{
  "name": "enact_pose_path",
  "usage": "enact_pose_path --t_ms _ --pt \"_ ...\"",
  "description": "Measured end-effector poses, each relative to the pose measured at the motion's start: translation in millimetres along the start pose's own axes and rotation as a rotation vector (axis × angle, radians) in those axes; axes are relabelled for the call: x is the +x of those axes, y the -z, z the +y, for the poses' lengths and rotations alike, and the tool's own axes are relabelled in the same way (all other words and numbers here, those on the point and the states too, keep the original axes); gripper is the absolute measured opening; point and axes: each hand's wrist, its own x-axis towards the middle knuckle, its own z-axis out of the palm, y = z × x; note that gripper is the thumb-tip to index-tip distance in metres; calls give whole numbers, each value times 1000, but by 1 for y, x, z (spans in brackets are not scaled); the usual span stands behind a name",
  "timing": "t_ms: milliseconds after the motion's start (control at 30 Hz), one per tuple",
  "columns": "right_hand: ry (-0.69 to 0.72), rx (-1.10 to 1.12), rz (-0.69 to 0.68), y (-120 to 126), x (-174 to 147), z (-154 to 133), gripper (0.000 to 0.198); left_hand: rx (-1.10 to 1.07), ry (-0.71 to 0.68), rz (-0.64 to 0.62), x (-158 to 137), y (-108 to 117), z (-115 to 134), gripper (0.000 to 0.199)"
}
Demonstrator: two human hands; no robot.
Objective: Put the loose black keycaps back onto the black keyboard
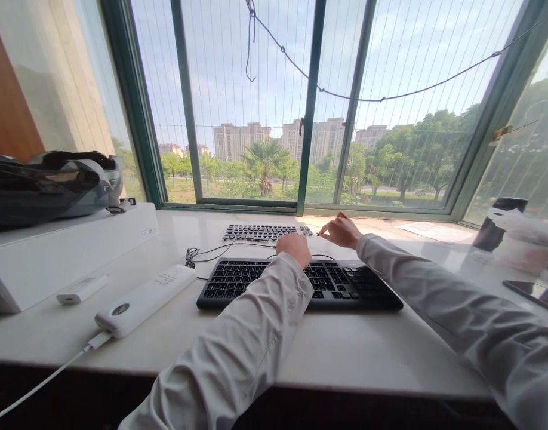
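Note:
A black keyboard (238, 280) lies flat on the white sill, partly covered by my left sleeve. Behind it, small dark keycaps (260, 232) are laid out in rows like a keyboard's layout. My left hand (294, 248) is above the keyboard's back edge, beside the right part of these rows. Its back faces me and its fingers are hidden. To the right of the rows, my right hand (342, 230) is closed in a pinch, with a small dark piece, apparently a keycap, at its fingertips.
A black cable (193, 255) lies coiled behind the keyboard. On the left are a white power bank (146, 298) with a white cord, a small white device (81, 289) and a white box (77, 251). A phone (533, 292), a dark bottle (500, 224) and paper (435, 231) lie right.

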Motion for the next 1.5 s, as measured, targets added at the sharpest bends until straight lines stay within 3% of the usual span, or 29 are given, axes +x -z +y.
enact_pose_path --t_ms 133,300,433,700,933,1200,1333,1500 --pt "73 183 145 18 -60 -15 35 -55 -69 27 8 -10 -2 38" --pt "55 352 158 26 -105 -28 35 -348 -228 -218 18 -15 -5 41" --pt "27 457 149 32 -109 -28 35 -576 -363 -378 18 -7 -5 40" --pt "50 427 181 35 -112 -26 36 -856 -366 -387 13 -16 4 44" --pt "-24 564 235 32 -111 -26 41 -898 -315 -412 12 -14 5 38" --pt "-131 907 -36 26 -109 -21 51 -792 -268 -367 8 -8 8 27" --pt "-120 1053 -191 26 -109 -17 55 -820 -319 -361 9 -8 6 29" --pt "-54 1105 -310 34 -109 -13 53 -926 -426 -443 6 -2 5 32"
